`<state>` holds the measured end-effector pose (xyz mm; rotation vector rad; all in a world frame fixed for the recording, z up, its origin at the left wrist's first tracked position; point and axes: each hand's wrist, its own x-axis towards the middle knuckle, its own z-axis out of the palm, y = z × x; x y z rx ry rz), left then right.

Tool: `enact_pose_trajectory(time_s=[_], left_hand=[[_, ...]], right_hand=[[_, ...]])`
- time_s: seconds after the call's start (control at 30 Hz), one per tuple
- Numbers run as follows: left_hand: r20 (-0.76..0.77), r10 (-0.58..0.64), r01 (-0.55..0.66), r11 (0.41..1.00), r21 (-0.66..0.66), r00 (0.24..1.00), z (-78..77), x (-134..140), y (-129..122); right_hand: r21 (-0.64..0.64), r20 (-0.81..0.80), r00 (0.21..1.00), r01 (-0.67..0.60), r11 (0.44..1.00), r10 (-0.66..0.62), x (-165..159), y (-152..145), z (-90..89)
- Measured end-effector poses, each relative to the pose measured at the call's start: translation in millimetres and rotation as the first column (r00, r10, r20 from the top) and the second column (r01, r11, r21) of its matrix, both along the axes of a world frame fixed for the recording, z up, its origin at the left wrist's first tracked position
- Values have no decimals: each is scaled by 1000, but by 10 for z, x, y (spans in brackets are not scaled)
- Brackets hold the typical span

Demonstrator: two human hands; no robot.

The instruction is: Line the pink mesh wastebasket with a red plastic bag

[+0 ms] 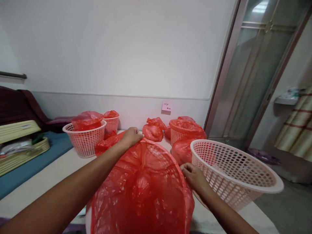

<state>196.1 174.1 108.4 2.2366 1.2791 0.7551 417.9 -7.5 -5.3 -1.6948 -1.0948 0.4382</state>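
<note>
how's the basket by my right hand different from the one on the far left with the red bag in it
The basket by the right hand is empty and unlined; the far-left basket holds a red bag. The near one is tilted, its opening facing the camera; the far one stands upright. The near one looks wider and shallower. Both are pale pink perforated plastic. The right hand touches its side.

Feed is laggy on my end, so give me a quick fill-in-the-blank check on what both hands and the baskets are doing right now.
1. The left hand grips the far edge of the ____ plastic bag.
2. The right hand rests between that bag and the unlined ____ on the right.
3. The pink sticky note is stuck on the ____.

Missing words: red; basket; wall
</note>
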Motion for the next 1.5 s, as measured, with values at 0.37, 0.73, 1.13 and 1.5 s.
enact_pose_trajectory(time_s=[0.37,0.73,1.13,1.5], left_hand=[[43,-56,55,998,10,998,25,62,-162],[200,-108,151,965,-215,974,129,-843,-193],[115,-149,163,979,-125,982,-14,-1203,-341],[128,-163,174,981,-81,978,5,-946,-792]], right_hand=[[-36,731,681,-34,999,49,-619,245,689],[-81,748,664,58,995,22,-329,392,428],[-99,755,655,81,992,21,-399,344,412],[-98,747,665,63,993,32,-450,309,413]])
